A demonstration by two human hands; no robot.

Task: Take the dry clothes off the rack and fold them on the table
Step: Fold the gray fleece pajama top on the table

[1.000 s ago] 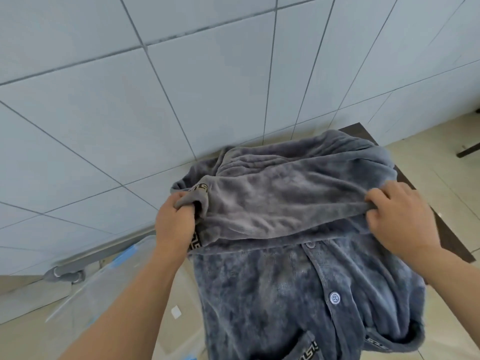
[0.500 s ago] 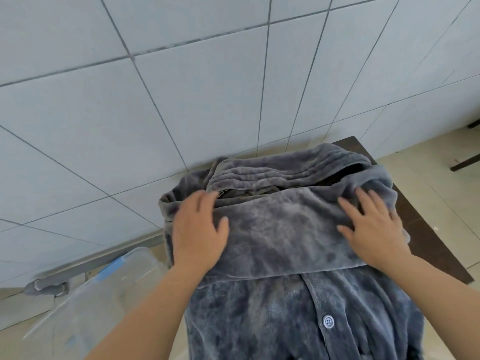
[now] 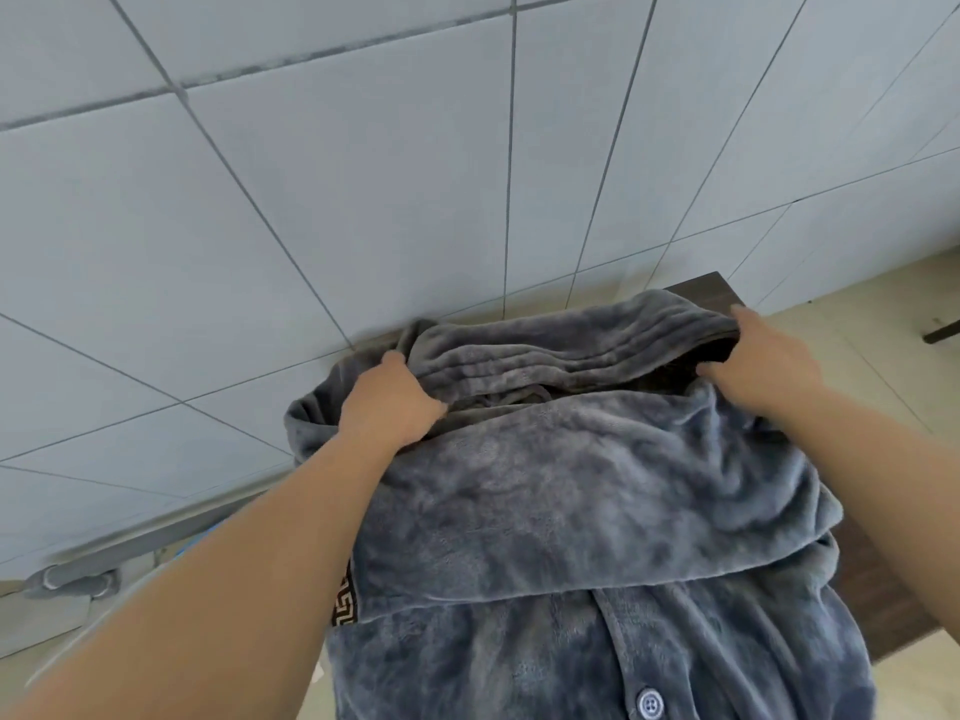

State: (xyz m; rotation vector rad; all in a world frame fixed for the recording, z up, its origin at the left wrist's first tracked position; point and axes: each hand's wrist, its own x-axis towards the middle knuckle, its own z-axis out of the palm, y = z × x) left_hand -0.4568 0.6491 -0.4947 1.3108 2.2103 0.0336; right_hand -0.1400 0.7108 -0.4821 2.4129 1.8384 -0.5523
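I count one grey plush garment (image 3: 582,511), two hands and one button (image 3: 650,703) in view. The garment lies on the dark table (image 3: 883,589), spread from centre down to 6 o'clock, with one patterned trim strip (image 3: 345,600) at about 7 o'clock. My left hand (image 3: 389,402) is clenched round a bunch of the ribbed far fold (image 3: 545,356) near 11 o'clock of the pile. My right hand (image 3: 758,361) grasps the same fold's other end at about 1 o'clock, fingers curled over its edge. Half a second ago both palms lay flat on the folded panel nearer me; now they have gone farther out to the back edge and taken hold. Behind is a tiled wall (image 3: 363,200); a grey pipe bracket (image 3: 72,579) sits at 8 o'clock. My forearms cover part of the cloth's left and right edges.
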